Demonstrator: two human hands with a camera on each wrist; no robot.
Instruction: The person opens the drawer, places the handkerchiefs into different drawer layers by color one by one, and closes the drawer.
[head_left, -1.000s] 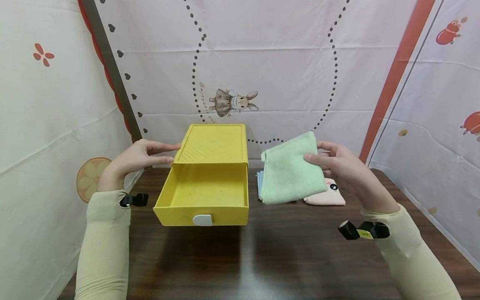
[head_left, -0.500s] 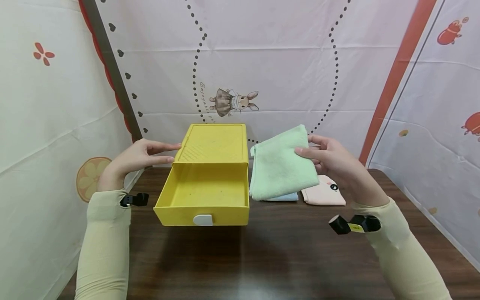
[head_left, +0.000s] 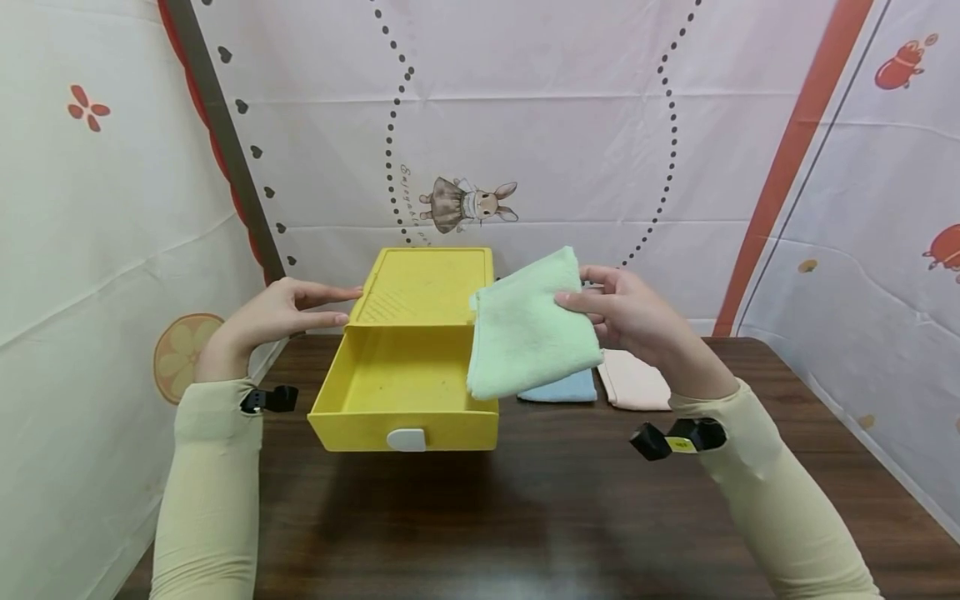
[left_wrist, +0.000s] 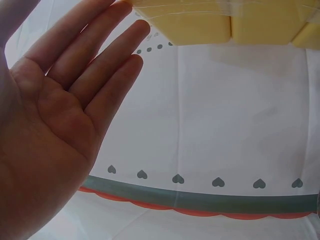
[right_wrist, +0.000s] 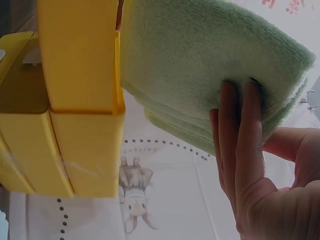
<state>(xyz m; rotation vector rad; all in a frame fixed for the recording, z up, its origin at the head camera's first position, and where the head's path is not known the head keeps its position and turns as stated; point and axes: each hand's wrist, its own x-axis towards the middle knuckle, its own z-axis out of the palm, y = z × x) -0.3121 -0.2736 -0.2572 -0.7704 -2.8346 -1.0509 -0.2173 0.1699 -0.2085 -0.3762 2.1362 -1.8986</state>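
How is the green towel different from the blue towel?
The green towel is pale green and held up in the air, pinched by the right hand; the blue towel is light blue and lies flat on the table. The green towel hangs over the edge of the open yellow drawer, while the blue towel lies beside the drawer, partly hidden behind the green one. Both are folded.

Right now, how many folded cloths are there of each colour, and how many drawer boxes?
Green cloth, held in the right hand: 1
Blue cloth on the table: 1
Pink cloth on the table: 1
Yellow drawer box, left hand touching it: 1
Total: 4
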